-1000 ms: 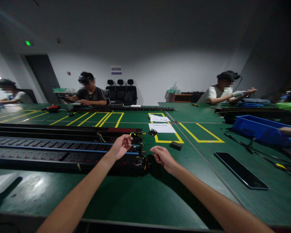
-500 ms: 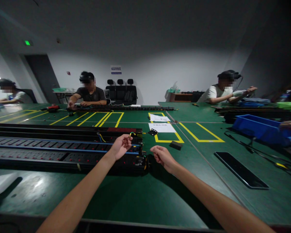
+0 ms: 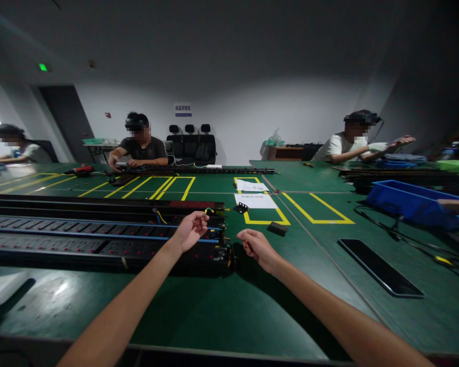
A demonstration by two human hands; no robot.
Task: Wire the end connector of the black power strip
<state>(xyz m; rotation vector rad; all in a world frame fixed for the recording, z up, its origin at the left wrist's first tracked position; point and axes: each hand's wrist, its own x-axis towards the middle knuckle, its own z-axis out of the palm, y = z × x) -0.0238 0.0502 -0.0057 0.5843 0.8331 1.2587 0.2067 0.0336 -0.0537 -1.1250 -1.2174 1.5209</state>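
Note:
My left hand (image 3: 191, 232) hovers over the right ends of several long black power strips (image 3: 137, 250), its fingers pinched. A short green-and-yellow wire (image 3: 209, 210) shows right at its fingertips; whether the pinch holds it or some other small piece, I cannot make out. Just right of the strip ends, my right hand (image 3: 257, 247) is raised above the table with fingers curled together. Anything inside that grip is hidden. Beyond the hands lies a small black perforated bracket (image 3: 240, 207) beside the strips. A small dark block (image 3: 277, 229) rests farther right.
Paper sheets (image 3: 255, 201) lie on the green table (image 3: 306, 265) among yellow tape outlines. To the right are a black phone-like slab (image 3: 380, 267), black cables (image 3: 401, 239) and a blue bin (image 3: 413, 204) with another person's hand at it. Co-workers sit across the table.
My hands keep their place and pose. At the right, a co-worker's raised hands have shifted slightly right, and another person's hand at the blue bin has moved a little left.

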